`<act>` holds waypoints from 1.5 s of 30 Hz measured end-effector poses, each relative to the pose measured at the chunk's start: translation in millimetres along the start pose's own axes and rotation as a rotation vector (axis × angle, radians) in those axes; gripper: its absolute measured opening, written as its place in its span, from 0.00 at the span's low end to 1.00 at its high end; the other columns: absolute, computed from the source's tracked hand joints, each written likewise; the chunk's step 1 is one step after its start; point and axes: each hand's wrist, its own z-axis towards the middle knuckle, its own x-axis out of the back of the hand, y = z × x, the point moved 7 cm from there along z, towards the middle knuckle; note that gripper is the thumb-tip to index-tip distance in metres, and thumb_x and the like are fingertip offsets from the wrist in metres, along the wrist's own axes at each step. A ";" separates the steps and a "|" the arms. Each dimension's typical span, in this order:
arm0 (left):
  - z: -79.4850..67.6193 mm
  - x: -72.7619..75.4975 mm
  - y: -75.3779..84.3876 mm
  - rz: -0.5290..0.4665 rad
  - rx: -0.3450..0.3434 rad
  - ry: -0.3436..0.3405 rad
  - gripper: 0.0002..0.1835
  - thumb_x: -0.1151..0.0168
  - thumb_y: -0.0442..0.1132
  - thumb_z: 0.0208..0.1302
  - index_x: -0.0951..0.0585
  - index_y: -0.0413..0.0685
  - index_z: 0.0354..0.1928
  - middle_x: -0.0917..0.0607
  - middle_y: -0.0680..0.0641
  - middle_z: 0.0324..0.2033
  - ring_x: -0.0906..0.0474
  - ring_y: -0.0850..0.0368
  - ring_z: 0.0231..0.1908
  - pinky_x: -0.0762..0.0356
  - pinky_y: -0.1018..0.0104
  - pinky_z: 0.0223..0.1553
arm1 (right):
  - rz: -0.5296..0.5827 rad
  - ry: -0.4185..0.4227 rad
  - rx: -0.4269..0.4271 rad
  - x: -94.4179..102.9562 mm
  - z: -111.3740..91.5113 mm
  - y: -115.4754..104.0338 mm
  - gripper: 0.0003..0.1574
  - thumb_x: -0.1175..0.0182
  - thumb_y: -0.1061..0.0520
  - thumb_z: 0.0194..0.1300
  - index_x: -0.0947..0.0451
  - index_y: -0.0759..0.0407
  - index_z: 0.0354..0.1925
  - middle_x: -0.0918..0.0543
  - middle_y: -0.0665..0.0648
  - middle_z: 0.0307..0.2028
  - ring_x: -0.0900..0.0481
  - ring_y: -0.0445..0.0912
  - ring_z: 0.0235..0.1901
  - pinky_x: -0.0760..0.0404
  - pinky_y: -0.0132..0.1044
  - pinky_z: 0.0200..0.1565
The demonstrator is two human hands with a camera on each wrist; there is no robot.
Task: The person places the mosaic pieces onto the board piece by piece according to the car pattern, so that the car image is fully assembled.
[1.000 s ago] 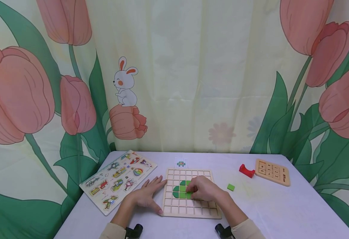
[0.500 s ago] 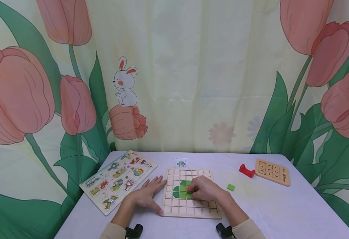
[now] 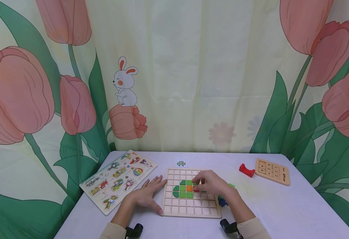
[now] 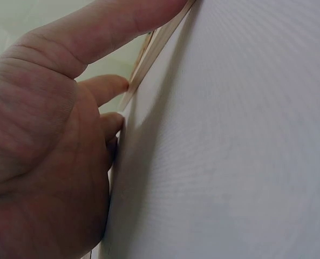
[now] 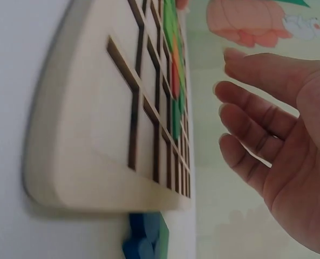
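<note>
Looks like this person's mid-way through laying colored tiles into the board (image 3: 174,209), maybe following the card (image 3: 181,163) up top. Right grip (image 3: 211,183) is over the board with its fingers loosely bent and apart, nothing between them that I can see. The red tile (image 3: 196,190) is on the grid just under those fingertips, partly covered in the head view, and the wrist view shows the hand clear of it. The orange tile (image 3: 189,188) sits right beside the red one. Left grip (image 3: 147,196) is spread along the board's left edge, holding no tile. My guess: next move calls for grabbing a loose one, either the blue pieces (image 3: 222,201) just off the right edge or the green tile (image 3: 231,185) behind the forearm.
</note>
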 end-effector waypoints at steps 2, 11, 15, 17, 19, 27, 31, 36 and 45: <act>-0.2 -0.1 0.0 0.001 -0.002 0.001 0.69 0.17 0.63 0.40 0.45 0.59 0.83 0.53 0.42 0.84 0.64 0.41 0.84 0.71 0.34 0.81 | 0.010 0.023 -0.015 7.5 -1.8 2.7 0.16 0.28 0.57 0.65 0.11 0.55 0.51 0.12 0.52 0.43 0.23 0.45 0.39 0.20 0.33 0.36; 1.5 -0.6 -4.0 0.008 0.010 -0.003 0.69 0.18 0.65 0.39 0.45 0.62 0.83 0.53 0.45 0.84 0.64 0.43 0.84 0.70 0.36 0.81 | 0.003 0.121 -0.105 40.0 -14.6 25.8 0.19 0.27 0.55 0.64 0.12 0.53 0.54 0.15 0.47 0.38 0.23 0.45 0.40 0.18 0.32 0.36; 1.9 -0.7 -5.4 0.009 0.009 -0.003 0.68 0.18 0.65 0.40 0.45 0.62 0.83 0.53 0.45 0.84 0.64 0.43 0.84 0.70 0.36 0.81 | 0.005 0.140 -0.142 49.5 -19.8 37.0 0.20 0.26 0.54 0.63 0.12 0.52 0.54 0.15 0.48 0.39 0.23 0.45 0.40 0.17 0.33 0.36; 2.1 -1.2 -5.6 0.004 0.008 -0.003 0.68 0.18 0.65 0.39 0.45 0.63 0.83 0.53 0.45 0.84 0.64 0.44 0.84 0.70 0.36 0.81 | 0.000 0.142 -0.160 52.9 -21.9 41.8 0.20 0.26 0.54 0.63 0.12 0.51 0.54 0.15 0.48 0.39 0.23 0.45 0.41 0.18 0.33 0.37; 2.0 -1.4 -5.1 0.002 0.007 -0.002 0.68 0.17 0.65 0.39 0.45 0.63 0.83 0.53 0.45 0.84 0.64 0.43 0.84 0.70 0.35 0.81 | -0.003 0.139 -0.179 55.5 -24.0 45.9 0.21 0.26 0.55 0.63 0.12 0.52 0.55 0.15 0.48 0.39 0.23 0.45 0.41 0.18 0.33 0.37; 1.6 -2.5 -5.3 0.009 0.013 -0.002 0.68 0.17 0.64 0.39 0.45 0.63 0.83 0.53 0.45 0.84 0.64 0.43 0.84 0.70 0.35 0.81 | -0.001 0.114 -0.240 60.7 -30.6 60.5 0.23 0.26 0.57 0.63 0.13 0.55 0.56 0.15 0.50 0.40 0.22 0.46 0.41 0.18 0.36 0.39; 2.2 -2.2 -6.0 0.009 0.014 0.001 0.68 0.17 0.65 0.39 0.45 0.63 0.83 0.53 0.46 0.84 0.64 0.44 0.84 0.70 0.35 0.81 | -0.006 0.113 -0.264 64.3 -34.3 66.5 0.22 0.26 0.59 0.62 0.13 0.55 0.55 0.14 0.53 0.42 0.22 0.46 0.42 0.16 0.36 0.39; 2.4 -1.7 -5.9 0.010 0.012 0.002 0.68 0.17 0.64 0.40 0.45 0.63 0.83 0.53 0.46 0.84 0.64 0.44 0.84 0.70 0.35 0.81 | -0.010 0.108 -0.316 68.2 -40.5 77.6 0.20 0.26 0.62 0.61 0.12 0.56 0.53 0.13 0.55 0.44 0.21 0.47 0.43 0.15 0.38 0.41; 2.6 -1.8 -6.5 0.015 0.009 0.005 0.69 0.17 0.65 0.39 0.45 0.63 0.83 0.53 0.46 0.84 0.64 0.43 0.84 0.69 0.35 0.81 | -0.041 0.098 -0.368 73.3 -49.7 94.0 0.17 0.25 0.65 0.57 0.10 0.57 0.46 0.14 0.54 0.40 0.22 0.49 0.42 0.16 0.45 0.45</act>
